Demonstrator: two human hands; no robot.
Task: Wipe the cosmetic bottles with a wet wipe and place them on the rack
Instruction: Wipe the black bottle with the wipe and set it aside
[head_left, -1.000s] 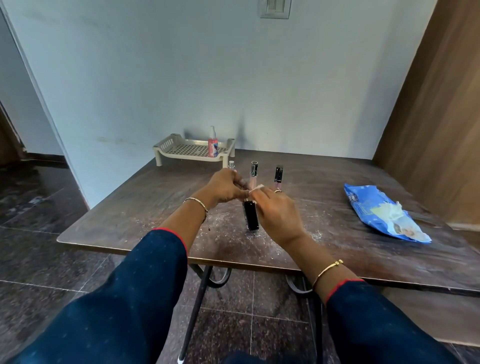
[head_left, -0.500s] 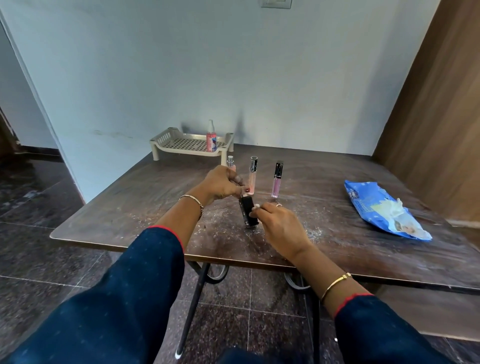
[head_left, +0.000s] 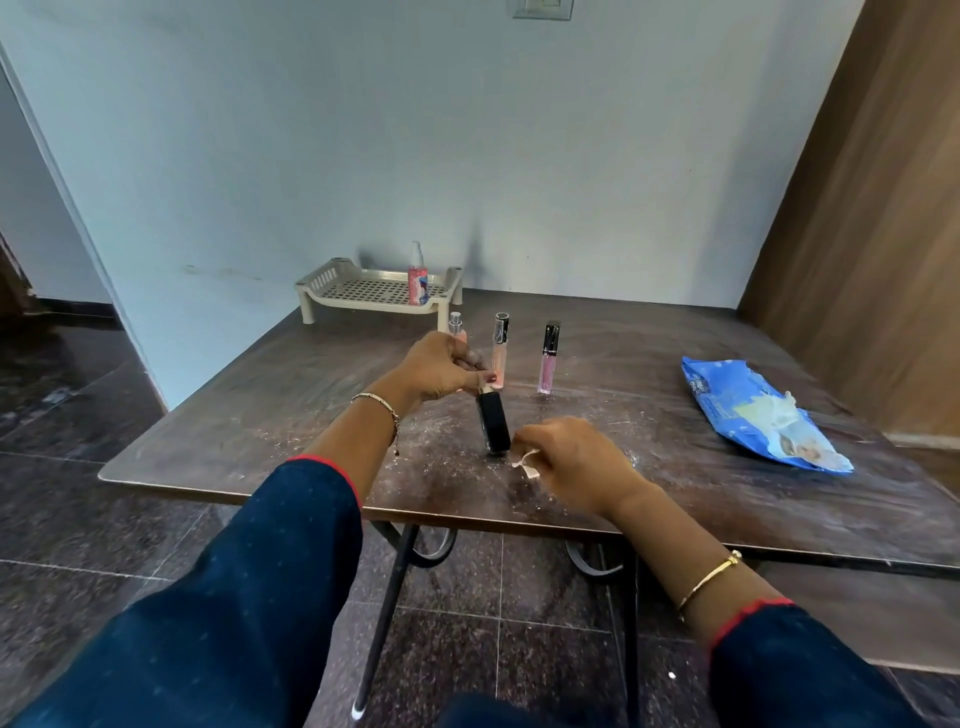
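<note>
Change: the right hand (head_left: 566, 467), which half a second ago lay against the black bottle (head_left: 493, 427), has drawn back toward the lower centre of the frame; the wipe (head_left: 525, 462) has left the bottle with it.
Left hand (head_left: 441, 369): grip closed on the bottle's top end, holding it tilted, its base at or just above the table (head_left: 260, 415).
Right hand: grip closed on the small crumpled wipe, just right of the bottle's base, apart from it.
Black bottle: centre of the frame, in front of the row of unwiped items.
Unwiped row: a clear spray vial (head_left: 456, 326) partly hidden behind the left hand, a peach tube (head_left: 500, 353) and a pink tube (head_left: 548, 361), all upright.
Rack (head_left: 332, 275): upper centre, against the wall, already carrying one pink spray bottle (head_left: 418, 275).
Wipe pack (head_left: 737, 400): right of the frame, flap open.
Meaning: wiping of the black bottle appears finished or paused; the likely next step is carrying it to the rack.
</note>
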